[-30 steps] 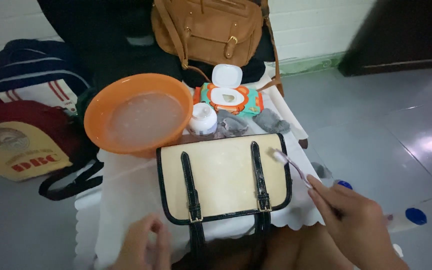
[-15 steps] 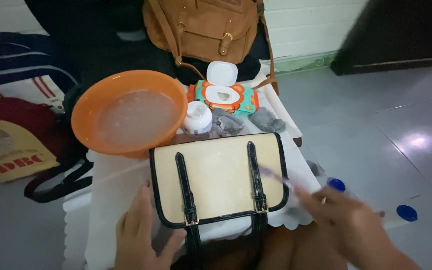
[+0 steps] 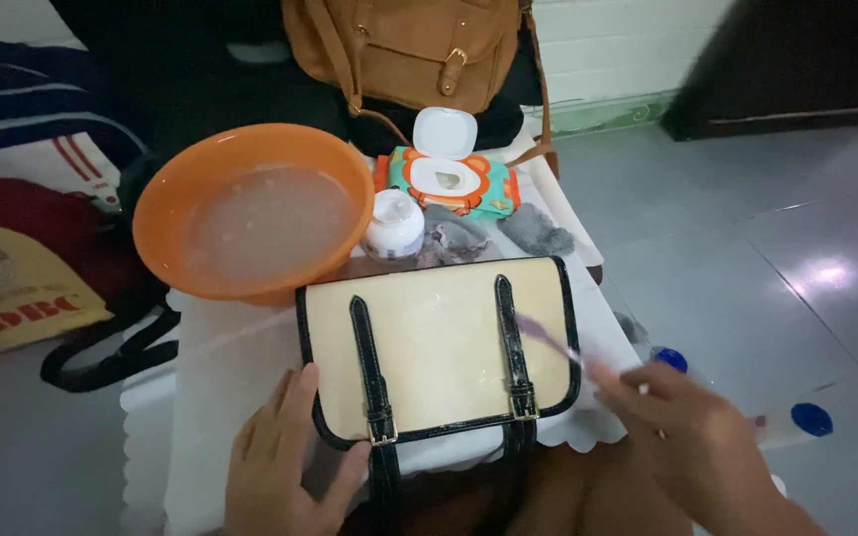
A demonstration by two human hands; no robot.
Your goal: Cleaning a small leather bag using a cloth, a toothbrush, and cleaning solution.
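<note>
Currently scrubbing: left hand [image 3: 285,462], fingers spread flat, steadies the cream bag [image 3: 439,347] at 7 o'clock; right hand [image 3: 692,432] pinches a toothbrush [image 3: 548,340] at 3 o'clock; next stroke likely needs light pressure.

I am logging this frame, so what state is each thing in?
Cream bag: lying flat, straps buckled.
Orange basin: holds cloudy water.
Wipes pack: lid flipped open.
White jar: upright, capped.
Toothbrush: blurred, over the bag.
Left hand: resting on the bag's corner.
Right hand: gripping the toothbrush.
</note>
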